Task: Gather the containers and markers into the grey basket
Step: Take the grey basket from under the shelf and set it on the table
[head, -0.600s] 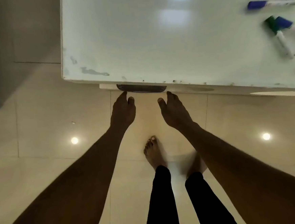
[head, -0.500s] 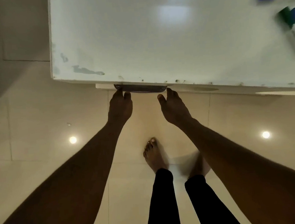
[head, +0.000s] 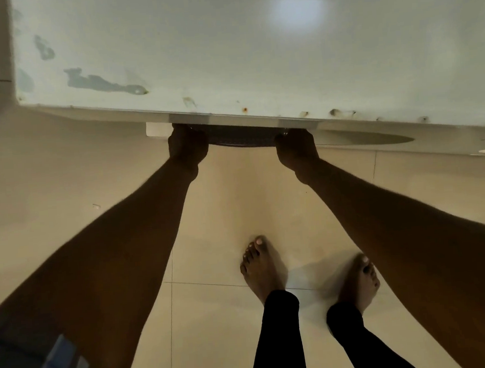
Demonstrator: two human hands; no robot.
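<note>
Just under the near edge of the white surface (head: 253, 46), the grey basket (head: 240, 137) shows only as a dark mesh strip. The left hand (head: 187, 143) grips its left end and the right hand (head: 296, 147) its right end, fingers curled out of sight beneath the edge. Bare feet stand on the tiled floor (head: 214, 203) below.

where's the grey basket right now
In the head view the grey basket sits under the near edge of the white table, centre frame, mostly hidden, with the left hand and right hand gripping its two ends.
</note>
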